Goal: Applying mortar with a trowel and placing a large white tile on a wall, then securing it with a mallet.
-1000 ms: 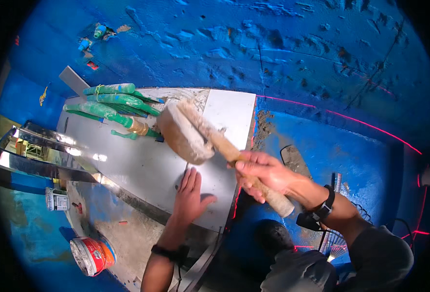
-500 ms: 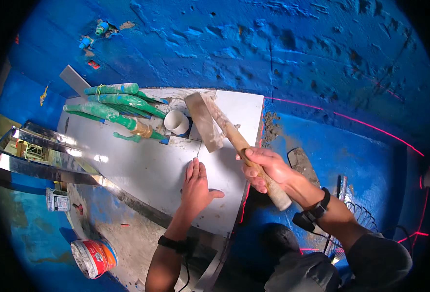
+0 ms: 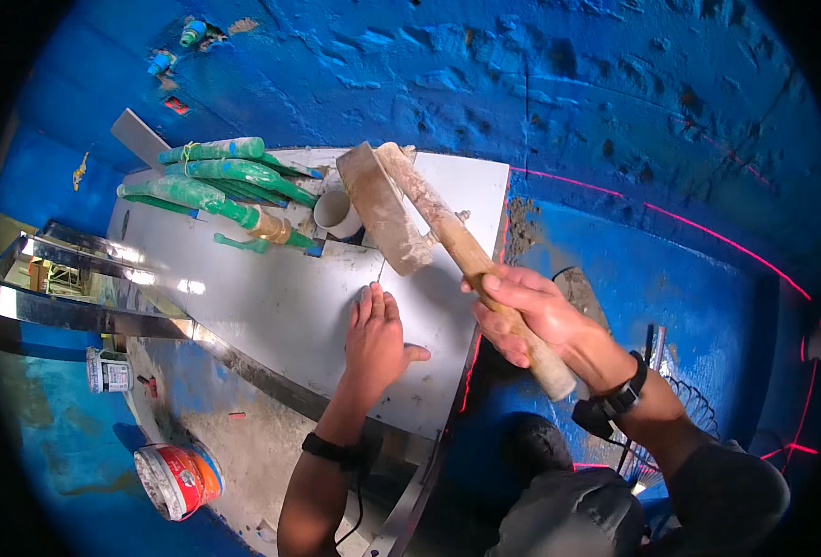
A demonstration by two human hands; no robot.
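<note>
My right hand (image 3: 531, 316) is wrapped round the lower handle of a wooden-handled tool (image 3: 384, 212). Its flat, mortar-stained rectangular head hangs in the air above the white tiled surface (image 3: 262, 320), beside an upright white pipe (image 3: 335, 215). How the head joins the handle is hard to make out. Flat on the white surface lies my left hand (image 3: 378, 339), its fingers stretched forward and its thumb out to the right. A thin seam starts just past its fingertips. The tool's head partly covers the cut-out around the pipe.
Several green flexible pipes (image 3: 215, 190) rise left of the white pipe. A rough blue wall (image 3: 410, 84) stands behind, with pink laser lines along its right part. Shiny metal bars (image 3: 95, 325) extend at left. Two buckets, a red one (image 3: 183, 483) and a white one (image 3: 110, 369), stand lower left.
The tool in my right hand has risen and appears larger, its head overlapping the pipe area more. My left hand keeps its place on the surface. The whole view has shifted slightly.
</note>
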